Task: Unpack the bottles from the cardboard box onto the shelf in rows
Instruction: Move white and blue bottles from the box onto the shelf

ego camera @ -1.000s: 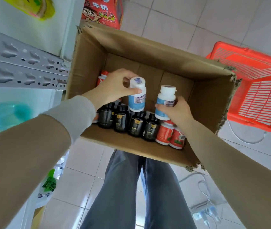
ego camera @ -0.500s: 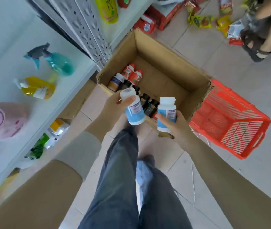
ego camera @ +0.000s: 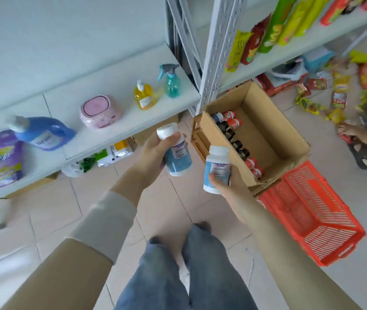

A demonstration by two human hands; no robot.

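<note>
Bottles held over floor [ego camera: 166, 209].
Left hand [ego camera: 153, 153] grips tilted bottle [ego camera: 178, 158], right hand [ego camera: 230, 186] upright bottle [ego camera: 217, 168]; shelf [ego camera: 133, 121] edge at 10 o'clock, cardboard box [ego camera: 274, 121] at 2.

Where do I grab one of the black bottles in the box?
Probably by its cap, reaching down from above. The black bottles stand upright in a tight row against one wall of the cardboard box, so only their tops are free.
</note>
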